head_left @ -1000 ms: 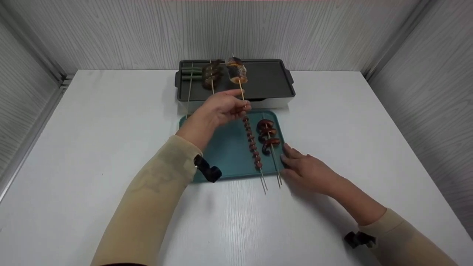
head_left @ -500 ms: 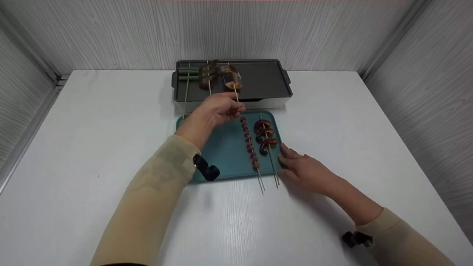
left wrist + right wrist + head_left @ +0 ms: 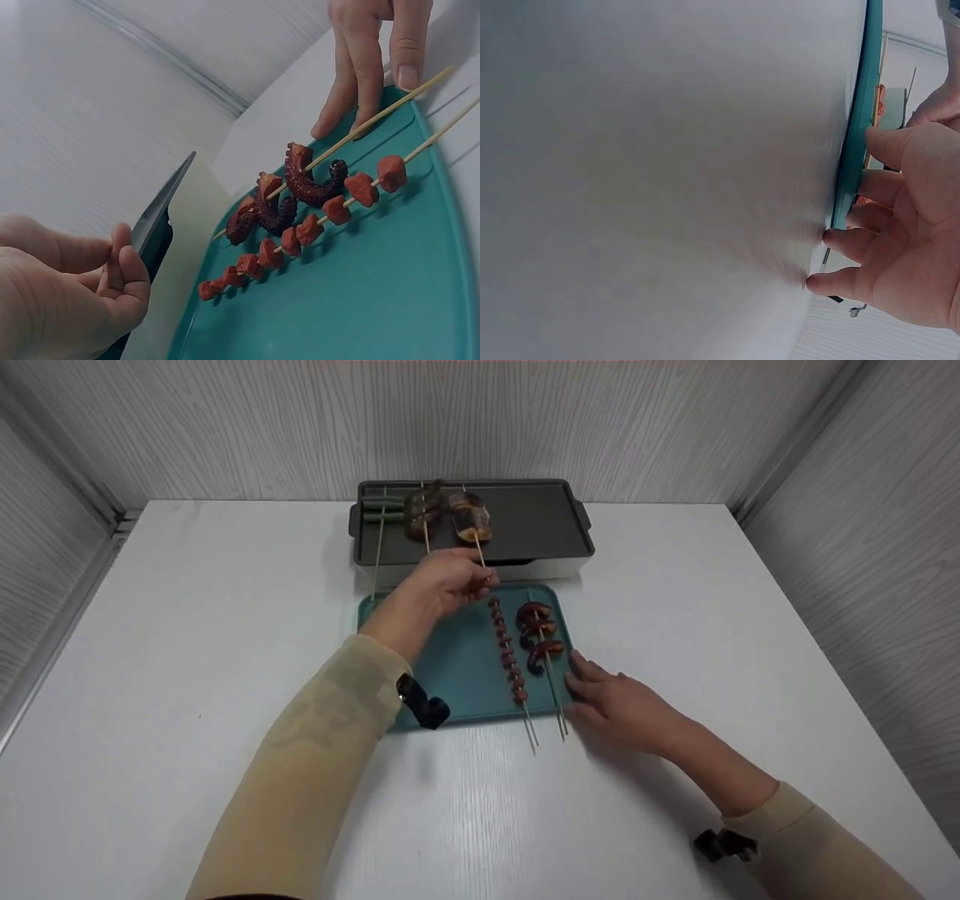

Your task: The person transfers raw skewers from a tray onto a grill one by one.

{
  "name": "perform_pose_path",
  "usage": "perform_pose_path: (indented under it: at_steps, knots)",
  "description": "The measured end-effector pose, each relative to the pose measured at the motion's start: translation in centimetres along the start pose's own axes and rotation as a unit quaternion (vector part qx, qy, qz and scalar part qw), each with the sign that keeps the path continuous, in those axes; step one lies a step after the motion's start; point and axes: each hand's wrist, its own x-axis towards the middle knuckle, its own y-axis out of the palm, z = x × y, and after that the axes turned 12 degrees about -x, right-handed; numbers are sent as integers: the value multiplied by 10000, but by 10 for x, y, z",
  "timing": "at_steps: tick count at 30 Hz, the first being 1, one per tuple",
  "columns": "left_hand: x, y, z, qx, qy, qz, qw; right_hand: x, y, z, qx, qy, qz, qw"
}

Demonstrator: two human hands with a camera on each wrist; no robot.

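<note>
My left hand point(image 3: 448, 579) pinches the lower stick of a skewer with thick charred chunks point(image 3: 471, 521). Those chunks lie on the black griddle point(image 3: 536, 521), beside a brown sliced skewer point(image 3: 420, 517). In the left wrist view its thumb and fingertips meet, but the stick is hard to make out. The right hand point(image 3: 626, 709) rests its extended fingers against the right edge of the teal tray point(image 3: 450, 690). On that tray are a skewer of small red pieces point(image 3: 510, 656) and an octopus-tentacle skewer point(image 3: 544, 637), side by side, their sticks overhanging the front edge.
A skewer of green stalks point(image 3: 384, 517) lies at the griddle's left end, its stick reaching over the tray. The griddle sits on a white base point(image 3: 555, 568) at the back of the white table point(image 3: 225, 607). Grey wood-grain panels point(image 3: 465, 427) stand behind and at both sides.
The left hand has lowered the charred-chunk skewer slightly leftward onto the griddle, still gripping its stick. Over the last half second almost nothing moved. The right hand stays at the tray edge.
</note>
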Motion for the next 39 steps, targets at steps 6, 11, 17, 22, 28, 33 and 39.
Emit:
perform_pose_path:
  at_steps: [6, 11, 17, 22, 28, 33, 39]
  knots:
    - [-2, 0, 1, -70, -33, -202, 9998, 3, 0, -1, -11, -53, 18, 10000]
    - [-3, 0, 3, -70, -42, -241, 9997, 6, -2, -4, -41, -96, 8, 9999]
    - [-6, 0, 10, -47, -67, -120, 9999, 5, -1, -11, -31, -139, -77, 9999]
    - [-17, -1, 20, 20, -54, 29, 10000, 4, -1, -12, 2, -157, -116, 9998]
    - [-44, -8, 26, 220, -130, 258, 9993, 5, -2, -11, 9, -83, -27, 10000]
    - [-73, -24, 27, 481, -61, 492, 9976, 5, -1, -11, 9, -62, -33, 10000]
    - [-106, -55, 24, 1124, 374, 612, 9911, 7, -1, -10, -72, 30, 37, 10000]
